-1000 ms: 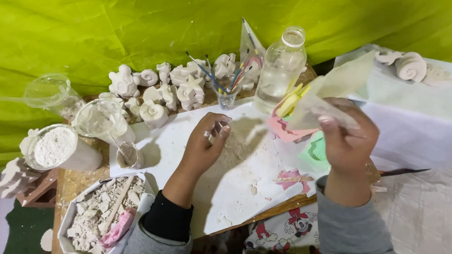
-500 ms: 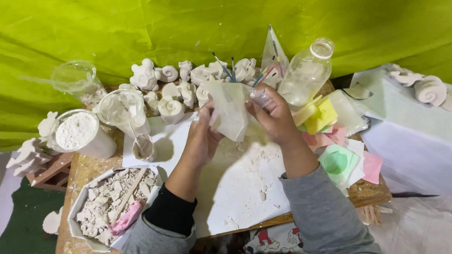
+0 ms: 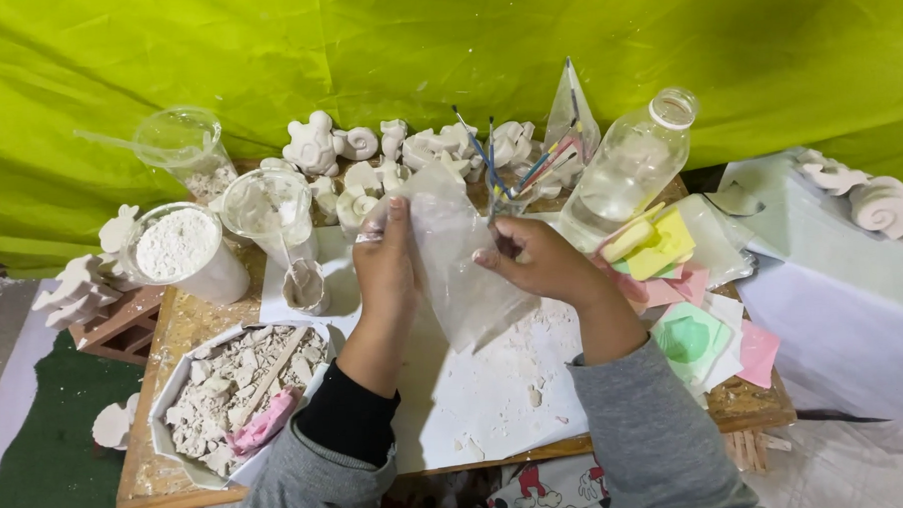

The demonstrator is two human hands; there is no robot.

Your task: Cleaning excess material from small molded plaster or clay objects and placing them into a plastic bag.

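- left hand (image 3: 387, 261) and right hand (image 3: 537, 261) – fingers pinching a clear plastic bag (image 3: 451, 244) by its sides, held up over the bench (image 3: 747, 399), seemingly to open it.
- white powder tub (image 3: 181, 248) stands nearby, left.

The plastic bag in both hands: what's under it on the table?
Below the clear plastic bag lies a white sheet dusted with plaster crumbs. Left hand and right hand cover parts; the sheet directly beneath cannot be seen clearly.
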